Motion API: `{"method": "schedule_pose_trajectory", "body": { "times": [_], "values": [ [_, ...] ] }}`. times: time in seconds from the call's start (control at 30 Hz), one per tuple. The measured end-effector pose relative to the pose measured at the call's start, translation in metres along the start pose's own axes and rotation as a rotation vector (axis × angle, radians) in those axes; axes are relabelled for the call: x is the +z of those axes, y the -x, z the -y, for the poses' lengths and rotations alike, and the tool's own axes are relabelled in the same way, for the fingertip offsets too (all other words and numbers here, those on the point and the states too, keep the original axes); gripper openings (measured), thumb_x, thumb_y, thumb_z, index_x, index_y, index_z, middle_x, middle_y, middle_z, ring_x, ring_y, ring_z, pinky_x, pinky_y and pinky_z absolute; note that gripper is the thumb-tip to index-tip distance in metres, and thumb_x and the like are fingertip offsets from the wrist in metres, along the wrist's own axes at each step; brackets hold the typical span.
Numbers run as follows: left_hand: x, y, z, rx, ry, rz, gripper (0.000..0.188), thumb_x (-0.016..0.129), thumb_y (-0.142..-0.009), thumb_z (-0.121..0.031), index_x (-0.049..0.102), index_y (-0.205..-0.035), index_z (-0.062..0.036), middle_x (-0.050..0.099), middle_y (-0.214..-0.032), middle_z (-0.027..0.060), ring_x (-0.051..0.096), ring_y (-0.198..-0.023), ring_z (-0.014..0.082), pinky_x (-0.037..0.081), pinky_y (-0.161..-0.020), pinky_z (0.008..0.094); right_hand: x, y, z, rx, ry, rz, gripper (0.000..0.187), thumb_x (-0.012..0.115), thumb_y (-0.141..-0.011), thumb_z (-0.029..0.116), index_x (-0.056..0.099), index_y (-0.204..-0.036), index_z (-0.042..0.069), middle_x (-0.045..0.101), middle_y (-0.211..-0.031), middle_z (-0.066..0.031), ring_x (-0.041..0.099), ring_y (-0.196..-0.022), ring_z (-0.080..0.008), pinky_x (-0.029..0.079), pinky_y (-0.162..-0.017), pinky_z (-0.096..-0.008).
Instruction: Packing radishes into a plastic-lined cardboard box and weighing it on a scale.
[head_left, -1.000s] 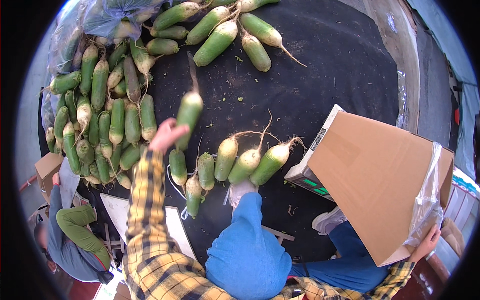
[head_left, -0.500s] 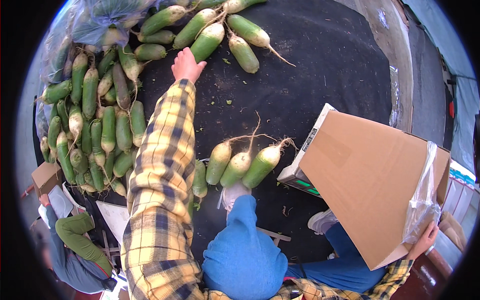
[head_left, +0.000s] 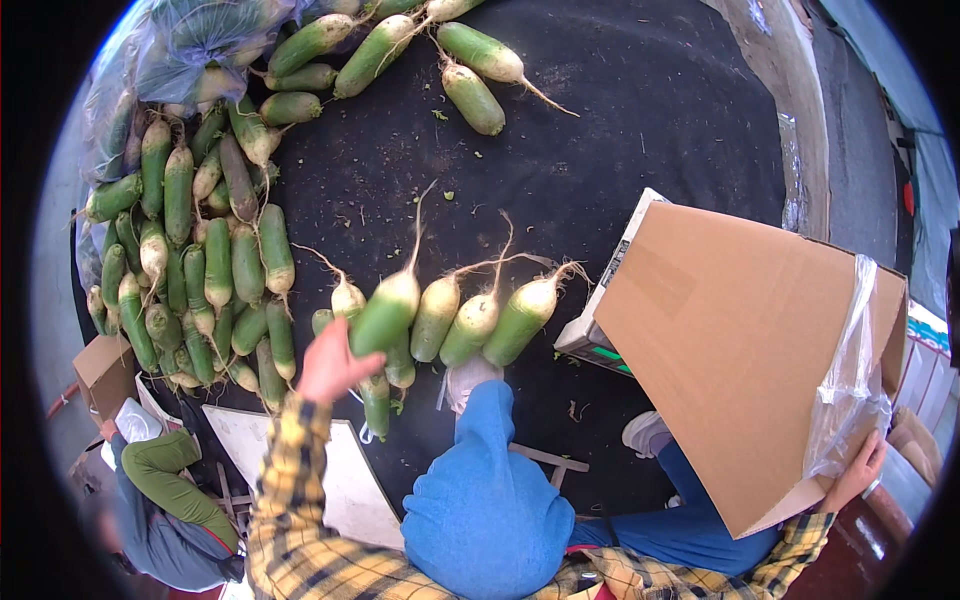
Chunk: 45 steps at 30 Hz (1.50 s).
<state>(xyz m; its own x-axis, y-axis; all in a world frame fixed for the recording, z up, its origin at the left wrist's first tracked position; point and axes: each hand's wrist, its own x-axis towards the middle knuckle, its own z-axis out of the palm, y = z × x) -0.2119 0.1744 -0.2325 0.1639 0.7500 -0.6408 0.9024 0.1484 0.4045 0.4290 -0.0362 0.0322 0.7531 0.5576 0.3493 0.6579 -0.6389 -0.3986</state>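
A plump green radish (head_left: 388, 312), white towards its long root, is in my left hand (head_left: 336, 366), which grips its green lower end. It is above several radishes lying close to my knee, and partly covers them. Beside it, to the right, lie three radishes in a row, the outermost of them (head_left: 526, 318) pale at the root end. At the right, my right hand (head_left: 856, 474) holds the near right edge of a cardboard box (head_left: 720, 350). A clear plastic liner (head_left: 842, 390) hangs over that edge, next to my fingers.
A large heap of green radishes (head_left: 217, 262) covers the left side of the black cloth (head_left: 620, 120). A bluish plastic bag (head_left: 205, 40) lies at the far left. Under the box shows a scale-like device (head_left: 590, 340). Another person (head_left: 165, 500) sits at the lower left by a white board (head_left: 310, 460).
My left hand has drawn back from the far pile towards me, bringing one radish with it. My right hand still holds the box edge.
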Motion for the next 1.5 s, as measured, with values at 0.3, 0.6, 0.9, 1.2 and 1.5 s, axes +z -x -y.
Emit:
{"method": "schedule_pose_trajectory", "body": {
  "times": [0.3,0.6,0.9,1.2,1.5],
  "values": [
    [0.002,-0.046,-0.091,0.271,0.071,-0.414,0.061,0.07,-0.073,-0.04,0.05,-0.111,0.0043,0.053,-0.105,0.0211,0.053,-0.1,0.0327,0.044,-0.083,0.039,-0.014,-0.006,-0.016,0.016,0.01,0.061,0.031,0.05,-0.094,0.029,0.056,-0.097,-0.001,0.054,-0.087,-0.0035,0.047,-0.081,-0.0123,0.04,-0.077,-0.0249],
    [0.011,-0.296,-0.187,-0.326,0.56,-0.569,0.086,0.076,-0.062,-0.047,0.039,-0.116,0.0087,0.049,-0.117,0.0246,0.051,-0.11,0.0346,0.043,-0.092,0.0404,-0.001,0.001,-0.004,-0.038,0.085,-0.007,0.022,0.05,-0.095,0.023,0.054,-0.09,0.002,0.051,-0.083,-0.0004,0.045,-0.076,-0.0084,0.04,-0.071,-0.023],
    [0.007,-0.256,-0.111,0.041,1.03,0.081,0.056,0.071,-0.072,-0.029,0.048,-0.106,0.0095,0.055,-0.083,0.0096,0.052,-0.069,0.0163,0.042,-0.062,0.0278,-0.004,0.0,-0.005,0.044,0.042,0.021,0.028,0.051,-0.094,0.025,0.056,-0.095,-0.002,0.053,-0.087,-0.0035,0.047,-0.081,-0.0113,0.04,-0.078,-0.0259],
    [0.013,-0.079,-0.053,0.203,0.063,-0.312,0.056,0.07,-0.075,-0.03,0.047,-0.116,0.0015,0.05,-0.114,0.0208,0.052,-0.107,0.0322,0.043,-0.089,0.0386,-0.007,-0.005,-0.009,-0.035,0.082,0.041,0.028,0.05,-0.094,0.026,0.057,-0.096,-0.001,0.055,-0.088,-0.0032,0.047,-0.082,-0.0114,0.04,-0.078,-0.025],
    [0.001,-0.273,-0.197,0.617,-0.595,-0.907,0.043,0.051,-0.08,-0.01,0.044,-0.122,-0.0069,0.046,-0.125,0.0148,0.042,-0.117,0.0293,0.031,-0.097,0.0496,-0.006,-0.001,-0.016,0.112,0.007,-0.018,0.028,0.049,-0.095,0.025,0.055,-0.103,-0.001,0.055,-0.095,-0.0045,0.048,-0.087,-0.0128,0.039,-0.082,-0.0258]
  ]
}}
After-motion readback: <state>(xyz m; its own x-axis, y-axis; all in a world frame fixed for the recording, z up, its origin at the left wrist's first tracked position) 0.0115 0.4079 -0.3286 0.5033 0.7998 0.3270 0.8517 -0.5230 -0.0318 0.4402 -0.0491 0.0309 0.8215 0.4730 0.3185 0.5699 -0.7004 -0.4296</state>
